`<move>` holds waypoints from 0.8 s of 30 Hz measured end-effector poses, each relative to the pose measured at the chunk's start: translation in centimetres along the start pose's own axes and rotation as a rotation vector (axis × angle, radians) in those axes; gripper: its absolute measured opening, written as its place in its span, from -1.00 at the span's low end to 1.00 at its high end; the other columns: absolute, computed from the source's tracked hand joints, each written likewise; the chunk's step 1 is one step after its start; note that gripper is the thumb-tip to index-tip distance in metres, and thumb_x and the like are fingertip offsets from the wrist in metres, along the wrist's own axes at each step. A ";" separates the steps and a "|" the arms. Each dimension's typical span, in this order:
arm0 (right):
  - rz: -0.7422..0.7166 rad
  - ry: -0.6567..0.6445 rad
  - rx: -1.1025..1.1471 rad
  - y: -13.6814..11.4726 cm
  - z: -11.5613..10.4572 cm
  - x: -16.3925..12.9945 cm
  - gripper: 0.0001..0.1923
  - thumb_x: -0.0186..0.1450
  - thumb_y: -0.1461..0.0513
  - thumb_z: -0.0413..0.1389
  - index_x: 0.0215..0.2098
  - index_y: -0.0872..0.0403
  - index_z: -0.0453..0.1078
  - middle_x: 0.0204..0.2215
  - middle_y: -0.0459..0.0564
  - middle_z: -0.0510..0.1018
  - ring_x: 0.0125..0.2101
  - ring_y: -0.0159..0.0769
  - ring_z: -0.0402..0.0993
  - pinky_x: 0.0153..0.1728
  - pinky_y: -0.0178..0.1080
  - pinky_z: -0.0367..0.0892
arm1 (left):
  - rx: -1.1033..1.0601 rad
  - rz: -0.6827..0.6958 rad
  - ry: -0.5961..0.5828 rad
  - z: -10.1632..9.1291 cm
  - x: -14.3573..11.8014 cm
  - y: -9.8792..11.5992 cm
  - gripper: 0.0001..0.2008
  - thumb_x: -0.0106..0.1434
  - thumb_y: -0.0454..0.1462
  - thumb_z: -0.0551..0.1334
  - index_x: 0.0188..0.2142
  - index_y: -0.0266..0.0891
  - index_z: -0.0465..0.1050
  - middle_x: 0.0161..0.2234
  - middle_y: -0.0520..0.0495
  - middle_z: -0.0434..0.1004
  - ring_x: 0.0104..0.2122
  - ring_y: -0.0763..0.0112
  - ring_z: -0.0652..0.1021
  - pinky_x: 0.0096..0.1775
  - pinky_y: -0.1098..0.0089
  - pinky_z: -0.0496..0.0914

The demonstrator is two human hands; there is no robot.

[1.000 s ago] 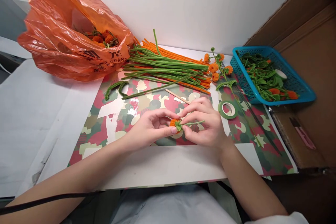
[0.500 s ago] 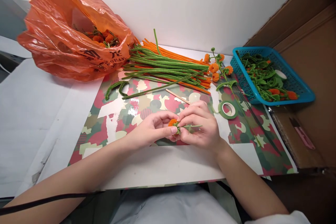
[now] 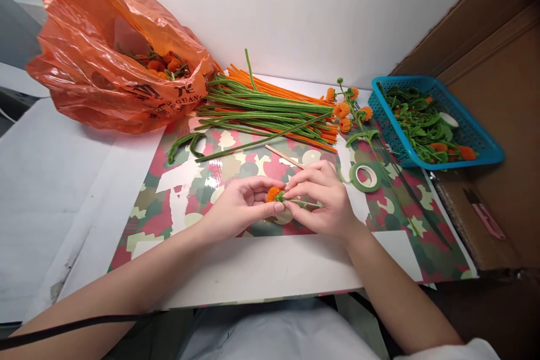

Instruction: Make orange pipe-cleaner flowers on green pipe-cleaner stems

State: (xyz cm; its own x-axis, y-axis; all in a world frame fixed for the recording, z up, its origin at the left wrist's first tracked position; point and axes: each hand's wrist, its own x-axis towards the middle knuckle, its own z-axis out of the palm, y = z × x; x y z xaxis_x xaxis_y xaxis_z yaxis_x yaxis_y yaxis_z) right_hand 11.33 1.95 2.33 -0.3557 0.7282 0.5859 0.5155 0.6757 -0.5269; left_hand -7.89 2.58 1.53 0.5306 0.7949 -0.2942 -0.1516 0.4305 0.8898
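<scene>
Both hands meet over the middle of the patterned mat (image 3: 181, 191). The left hand (image 3: 240, 205) pinches a small orange pompom (image 3: 274, 193) between thumb and fingertips, its fingers closed on it. The right hand (image 3: 327, 202) grips the thin green stem (image 3: 306, 202) that comes off the pompom, fingers clenched around it just beside the green collar at the pompom's base.

Judging from this, the ball is already rolled and joined to a stem; what seems left is tightening the green wrap and adding it to a branch. 1 finished branch (image 3: 352, 112), with several orange balls and green leaves, lies by the blue basket (image 3: 489, 152). The orange bag (image 3: 105, 79) holds more finished pieces, so the work looks well under way, yet much raw stock remains.

That stock is a sheaf of long green stems (image 3: 261, 109) over orange ones (image 3: 270, 87), all fuzzy, straight and wiry. 1 green piece (image 3: 185, 140) near the bag is bent into a hook. The basket is rigid plastic mesh, filled with curled green loops and a few orange balls. A roll of green tape (image 3: 365, 176), flat and ring-shaped, lies just right of the right hand. A slim wooden stick (image 3: 283, 156) lies behind the hands. The bag is thin, crinkled, glossy film; the mat is shiny, printed in red, green and cream patches. The counter (image 3: 63, 180) is matt white.
</scene>
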 end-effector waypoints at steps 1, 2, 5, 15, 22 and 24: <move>-0.012 -0.001 -0.014 0.1 -0.1 0.0 -0.90 0.16 0.31 0.22 -0.47 0.00 0.43 -0.42 -0.12 0.60 -0.29 -0.23 0.40 -0.18 -0.09 0.21 | 0.001 -0.008 0.001 -0.1 0.0 -0.1 -0.68 0.08 -0.28 0.42 -0.15 -0.29 0.50 -0.33 -0.03 0.61 -0.34 0.40 0.61 -0.26 0.41 0.53; -0.025 0.000 -0.028 0.1 -0.1 0.0 -0.90 0.17 0.31 0.22 -0.47 0.00 0.43 -0.42 -0.12 0.61 -0.29 -0.24 0.40 -0.18 -0.09 0.19 | 0.002 -0.012 0.002 -0.2 0.1 -0.2 -0.66 0.08 -0.27 0.42 -0.14 -0.29 0.50 -0.32 -0.05 0.61 -0.33 0.39 0.61 -0.26 0.40 0.54; -0.064 0.007 -0.061 0.3 -0.1 0.0 -0.89 0.18 0.32 0.21 -0.45 -0.01 0.43 -0.41 -0.14 0.61 -0.30 -0.23 0.40 -0.20 -0.07 0.16 | 0.019 -0.012 0.001 -0.4 0.2 -0.4 -0.64 0.08 -0.25 0.42 -0.12 -0.31 0.49 -0.30 -0.07 0.62 -0.31 0.35 0.62 -0.23 0.34 0.54; 0.144 0.072 0.038 -0.4 0.9 -0.5 -0.88 0.12 0.35 0.19 -0.51 -0.01 0.43 -0.45 -0.11 0.59 -0.33 -0.22 0.41 -0.21 -0.06 0.26 | 0.329 0.252 0.098 -0.2 -0.2 -1.0 -0.68 0.16 -0.23 0.36 -0.09 -0.26 0.50 -0.27 -0.07 0.60 -0.41 0.43 0.58 -0.35 0.44 0.55; 0.274 0.111 0.234 -1.2 1.4 -0.3 -0.83 0.12 0.39 0.16 -0.55 0.02 0.38 -0.51 -0.10 0.57 -0.36 -0.26 0.44 -0.26 -0.13 0.32 | 0.681 0.597 0.184 -0.3 -0.3 -1.4 -0.74 0.16 -0.32 0.33 -0.12 -0.22 0.51 -0.20 -0.10 0.62 -0.27 0.37 0.60 -0.21 0.41 0.53; 0.302 0.125 0.257 -1.4 1.4 -0.3 -0.83 0.11 0.40 0.16 -0.56 0.03 0.37 -0.52 -0.11 0.56 -0.36 -0.26 0.45 -0.26 -0.14 0.32 | 0.740 0.658 0.204 -0.2 -0.4 -1.4 -0.75 0.16 -0.34 0.32 -0.13 -0.21 0.51 -0.21 -0.10 0.63 -0.26 0.35 0.60 -0.20 0.40 0.51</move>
State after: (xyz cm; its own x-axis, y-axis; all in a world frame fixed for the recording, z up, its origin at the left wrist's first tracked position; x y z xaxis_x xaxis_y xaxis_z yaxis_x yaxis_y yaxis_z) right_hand 9.59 1.00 2.02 -0.1131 0.8891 0.4434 0.3648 0.4523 -0.8139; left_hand -8.08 1.82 0.33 0.3647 0.8666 0.3406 0.2290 -0.4380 0.8693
